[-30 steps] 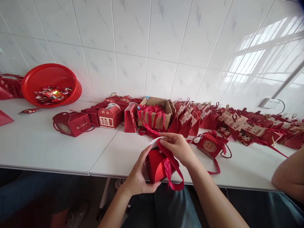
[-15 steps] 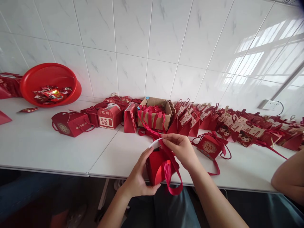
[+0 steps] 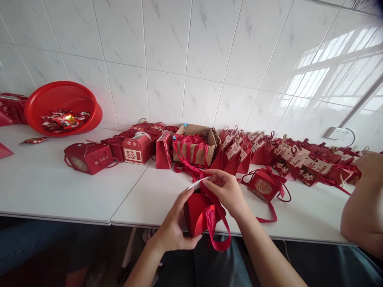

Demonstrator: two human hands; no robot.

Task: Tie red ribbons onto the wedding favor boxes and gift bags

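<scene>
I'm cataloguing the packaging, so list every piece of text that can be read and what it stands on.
"歡喜": on the upper front of the domed red box.
"囍": on the cream label of that same box.
Too small or blurred to read: the candy wrappers, the cartoon-printed boxes.
Held red box: none legible.

Left hand (image 3: 178, 223) at centre, fingers curled upward, thumb extended beneath, wrist angled inward, right hand (image 3: 226, 191) slightly higher, thumb and index finger pinched together, other fingers folded, both bare forearms reaching up from below
</scene>
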